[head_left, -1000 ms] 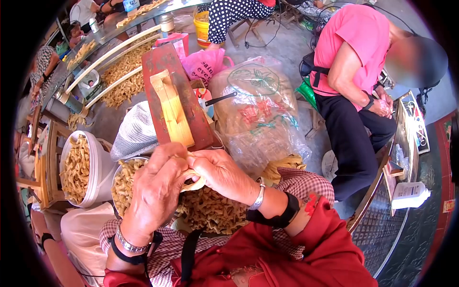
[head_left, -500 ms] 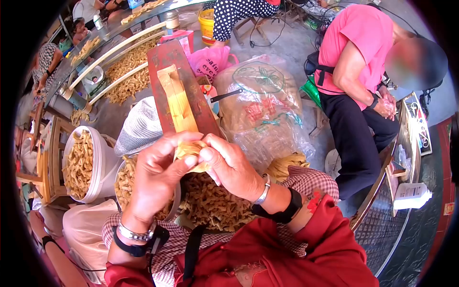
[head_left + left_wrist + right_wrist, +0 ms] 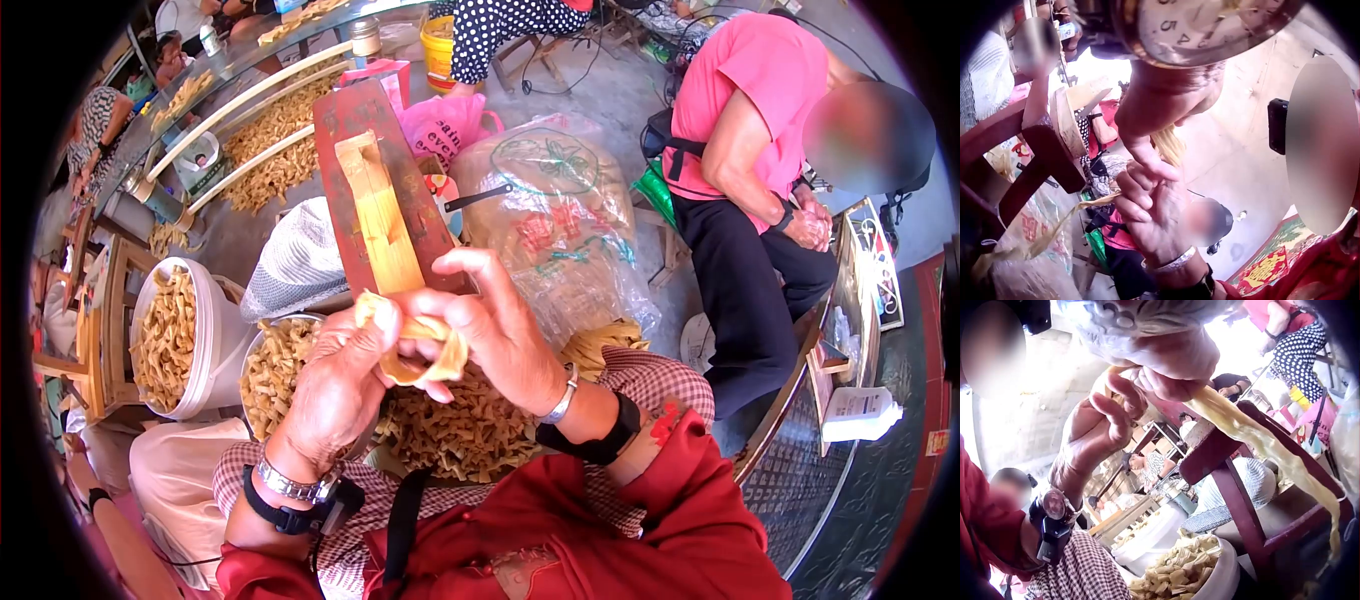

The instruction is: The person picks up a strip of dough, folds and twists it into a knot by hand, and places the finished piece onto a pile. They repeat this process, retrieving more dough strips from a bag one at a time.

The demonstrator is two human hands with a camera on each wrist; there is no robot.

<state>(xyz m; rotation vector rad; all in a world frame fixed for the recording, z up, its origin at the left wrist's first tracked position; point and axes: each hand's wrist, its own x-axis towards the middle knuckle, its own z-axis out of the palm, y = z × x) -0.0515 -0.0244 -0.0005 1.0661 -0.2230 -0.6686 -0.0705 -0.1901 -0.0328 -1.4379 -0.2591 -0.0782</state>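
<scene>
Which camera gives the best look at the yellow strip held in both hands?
The right wrist view: the yellow strip trails long and sharp from the right hand. The head view shows only a loop between it and the left hand; the left wrist view shows it thin and blurred.

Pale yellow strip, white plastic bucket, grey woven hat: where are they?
pale yellow strip (image 3: 445, 358): head view, on its lower loop.
white plastic bucket (image 3: 225, 350): head view, on its bare side wall.
grey woven hat (image 3: 295, 262): head view, on its crown.
</scene>
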